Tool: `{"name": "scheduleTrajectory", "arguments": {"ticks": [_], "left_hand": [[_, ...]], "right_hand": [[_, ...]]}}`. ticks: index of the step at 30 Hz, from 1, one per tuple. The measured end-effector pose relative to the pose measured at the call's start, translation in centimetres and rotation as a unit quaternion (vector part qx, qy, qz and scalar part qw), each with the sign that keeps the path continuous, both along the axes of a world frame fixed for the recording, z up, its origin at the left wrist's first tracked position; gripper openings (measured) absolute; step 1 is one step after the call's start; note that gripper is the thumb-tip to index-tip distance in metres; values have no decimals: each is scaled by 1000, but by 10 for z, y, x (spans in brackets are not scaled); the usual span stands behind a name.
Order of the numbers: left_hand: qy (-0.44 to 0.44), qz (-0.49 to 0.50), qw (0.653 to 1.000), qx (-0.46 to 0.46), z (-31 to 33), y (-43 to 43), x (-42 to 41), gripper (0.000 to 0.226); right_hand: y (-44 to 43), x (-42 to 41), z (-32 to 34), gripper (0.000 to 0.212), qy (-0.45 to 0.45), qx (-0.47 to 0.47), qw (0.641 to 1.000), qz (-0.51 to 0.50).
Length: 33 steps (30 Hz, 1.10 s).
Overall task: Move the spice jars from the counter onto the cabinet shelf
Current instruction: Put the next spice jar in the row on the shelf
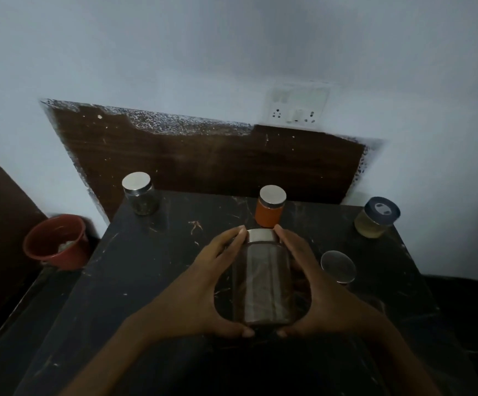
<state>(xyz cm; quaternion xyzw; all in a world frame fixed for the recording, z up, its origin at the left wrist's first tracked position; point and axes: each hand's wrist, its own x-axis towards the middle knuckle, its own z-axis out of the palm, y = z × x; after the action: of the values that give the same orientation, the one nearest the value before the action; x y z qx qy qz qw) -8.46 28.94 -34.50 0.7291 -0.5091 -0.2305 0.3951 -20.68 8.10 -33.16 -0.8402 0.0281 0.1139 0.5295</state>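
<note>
Near the front of the dark surface [152,270], just this side of the orange jar [269,210], both hands hold one tall dark jar [263,284]. The left hand [203,290] cups its left flank and the right hand [317,292] its right flank, so the jar sits squarely between the palms, neither hand nearer than the other. Fingers [233,237] of each hand are wrapped onto the glass: tips reach the silver lid at the far end, thumbs meet under the base at the near end. The jar's long axis seems to run away from the person, lid end toward the orange jar. Whether its base rests on the surface or is lifted clear, I cannot tell.

Other jars stand apart from the orange jar: a dark one [140,195] well to its left at the back edge, a blue-lidded pale one [376,217] well to its right, and a silver-lidded one [338,267] nearer the person, just beside the right hand. A red bucket [56,241] sits off the surface, far left. No cabinet shelf shows, so the carry probably needs a turn first.
</note>
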Motion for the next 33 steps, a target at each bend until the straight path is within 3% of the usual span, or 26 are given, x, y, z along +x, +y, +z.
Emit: {"name": "scheduleTrajectory", "arguments": {"ticks": [9, 13, 16, 23, 30, 33], "left_hand": [[-102, 29, 994, -4, 2, -17, -19, 119], [-18, 45, 997, -57, -2, -16, -18, 115], [44, 38, 995, -78, -2, -14, -17, 114], [11, 23, 999, -45, -1, -15, -14, 119], [122, 24, 987, -102, 7, -14, -13, 107], [116, 5, 990, -78, 9, -16, -13, 116]], "right_hand": [[1, -9, -2, 114, -12, -4, 1000, -14], [-6, -13, 4, 133, -15, 21, 999, -26], [-9, -13, 5, 126, -12, 28, 999, -20], [-3, -7, 0, 124, -32, -14, 999, -12], [-13, -11, 5, 124, -10, 51, 998, -18], [-11, -10, 4, 123, -33, 35, 998, -31]]}}
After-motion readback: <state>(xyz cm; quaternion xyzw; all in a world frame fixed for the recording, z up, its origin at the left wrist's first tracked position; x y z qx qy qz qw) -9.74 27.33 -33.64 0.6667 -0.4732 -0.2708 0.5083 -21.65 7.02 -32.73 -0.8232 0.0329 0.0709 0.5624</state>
